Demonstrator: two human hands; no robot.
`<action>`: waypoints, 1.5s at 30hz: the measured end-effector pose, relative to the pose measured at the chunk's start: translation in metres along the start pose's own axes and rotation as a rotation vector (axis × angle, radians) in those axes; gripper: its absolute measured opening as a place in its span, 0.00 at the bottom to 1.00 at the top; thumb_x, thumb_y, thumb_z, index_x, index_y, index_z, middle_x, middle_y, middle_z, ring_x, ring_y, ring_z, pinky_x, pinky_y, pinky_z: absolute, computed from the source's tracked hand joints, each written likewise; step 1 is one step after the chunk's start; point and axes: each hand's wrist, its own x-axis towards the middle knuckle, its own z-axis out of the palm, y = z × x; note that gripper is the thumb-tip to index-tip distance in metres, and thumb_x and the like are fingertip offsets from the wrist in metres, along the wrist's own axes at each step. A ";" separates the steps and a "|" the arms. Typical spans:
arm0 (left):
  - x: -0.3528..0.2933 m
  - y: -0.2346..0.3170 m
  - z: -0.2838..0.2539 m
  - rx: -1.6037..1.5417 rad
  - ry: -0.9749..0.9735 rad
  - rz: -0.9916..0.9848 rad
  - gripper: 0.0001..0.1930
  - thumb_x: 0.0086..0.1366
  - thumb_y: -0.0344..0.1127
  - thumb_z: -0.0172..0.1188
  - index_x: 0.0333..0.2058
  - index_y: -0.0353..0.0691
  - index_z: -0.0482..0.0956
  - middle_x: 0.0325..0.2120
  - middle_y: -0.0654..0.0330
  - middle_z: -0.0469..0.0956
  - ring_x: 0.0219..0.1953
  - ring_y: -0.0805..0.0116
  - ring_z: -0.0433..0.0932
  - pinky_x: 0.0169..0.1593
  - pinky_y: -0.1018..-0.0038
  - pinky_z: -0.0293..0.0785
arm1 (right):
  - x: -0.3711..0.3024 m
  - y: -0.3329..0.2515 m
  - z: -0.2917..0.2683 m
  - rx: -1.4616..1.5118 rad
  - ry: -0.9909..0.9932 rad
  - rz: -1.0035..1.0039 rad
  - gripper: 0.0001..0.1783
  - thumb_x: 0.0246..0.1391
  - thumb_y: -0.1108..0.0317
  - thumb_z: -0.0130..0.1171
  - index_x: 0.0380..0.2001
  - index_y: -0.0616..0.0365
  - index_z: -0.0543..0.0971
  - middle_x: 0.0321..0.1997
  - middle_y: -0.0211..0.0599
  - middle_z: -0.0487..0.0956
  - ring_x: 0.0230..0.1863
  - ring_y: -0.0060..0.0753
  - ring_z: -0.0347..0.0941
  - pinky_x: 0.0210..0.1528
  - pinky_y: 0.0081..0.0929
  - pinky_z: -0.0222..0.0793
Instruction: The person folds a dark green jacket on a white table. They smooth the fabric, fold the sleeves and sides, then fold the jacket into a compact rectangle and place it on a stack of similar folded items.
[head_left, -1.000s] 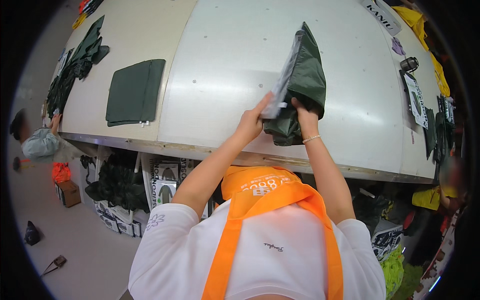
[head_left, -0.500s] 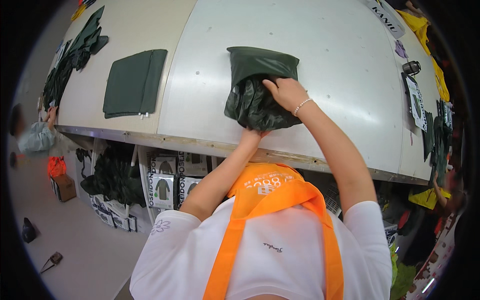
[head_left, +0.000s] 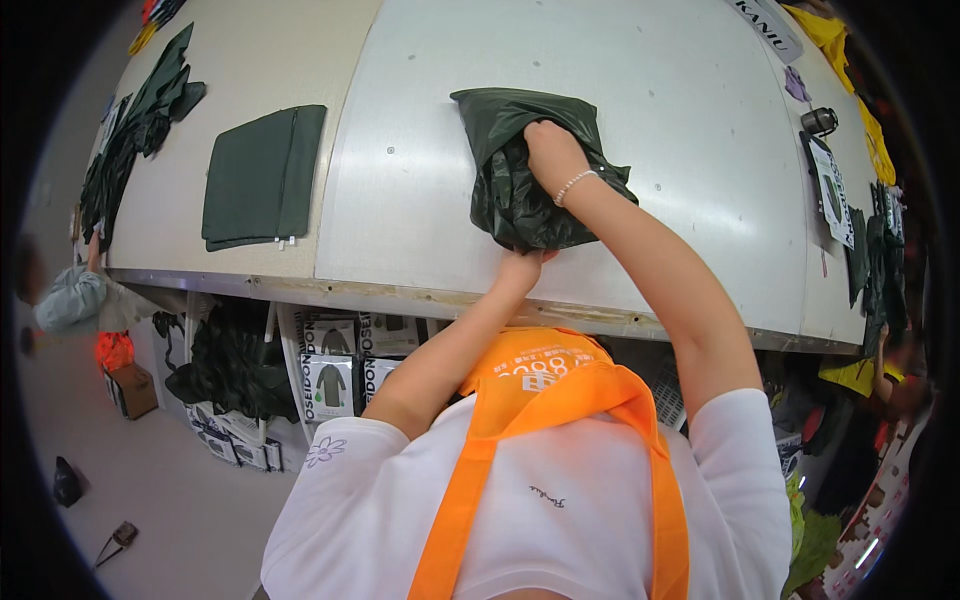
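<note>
A dark green, glossy plastic bag (head_left: 530, 103) lies near the front of the pale table, its smooth flap at the far side and its nearer part crumpled. At its near edge my left hand (head_left: 522, 270) is closed on the plastic, with most of the fingers hidden beneath. My right hand (head_left: 556, 158), a beaded bracelet on its wrist, reaches into the bag's mouth. Its fingers bend down into the folds, and their tips are out of sight. To the left rests a flat, folded dark green stack (head_left: 262, 175) with small white tags at its near edge.
Crumpled dark green sheets (head_left: 150, 120) lie at the far left, by another person's sleeve (head_left: 72, 298). On the right are a black cylindrical container (head_left: 819, 122) and a printed package (head_left: 832, 190). Packaged garments (head_left: 330, 385) fill a shelf under the table's front edge (head_left: 440, 303).
My right hand has moved left and farther away, its fingers sinking into the bag's mouth. The flap has wrinkled and the bag's right side bulges outward. My left hand keeps its hold.
</note>
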 end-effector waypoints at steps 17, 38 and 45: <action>0.019 -0.043 -0.001 0.144 -0.002 0.285 0.28 0.60 0.34 0.55 0.59 0.40 0.60 0.59 0.53 0.62 0.60 0.59 0.59 0.61 0.68 0.56 | 0.003 0.072 0.051 0.153 0.259 0.125 0.27 0.58 0.52 0.45 0.57 0.56 0.67 0.63 0.45 0.62 0.64 0.43 0.56 0.65 0.37 0.50; 0.036 0.017 0.002 -0.402 -0.068 -0.394 0.18 0.70 0.43 0.42 0.55 0.45 0.62 0.51 0.60 0.70 0.51 0.64 0.72 0.51 0.66 0.73 | 0.032 0.066 0.071 0.162 -0.121 0.192 0.33 0.58 0.44 0.41 0.58 0.58 0.65 0.64 0.48 0.60 0.65 0.46 0.54 0.65 0.40 0.47; 0.027 0.058 0.016 -0.670 0.162 -0.453 0.17 0.68 0.43 0.45 0.53 0.46 0.66 0.51 0.57 0.70 0.50 0.58 0.72 0.50 0.63 0.73 | 0.019 -0.007 -0.037 0.174 -1.014 0.406 0.38 0.57 0.39 0.39 0.60 0.58 0.62 0.66 0.52 0.57 0.67 0.49 0.51 0.66 0.46 0.43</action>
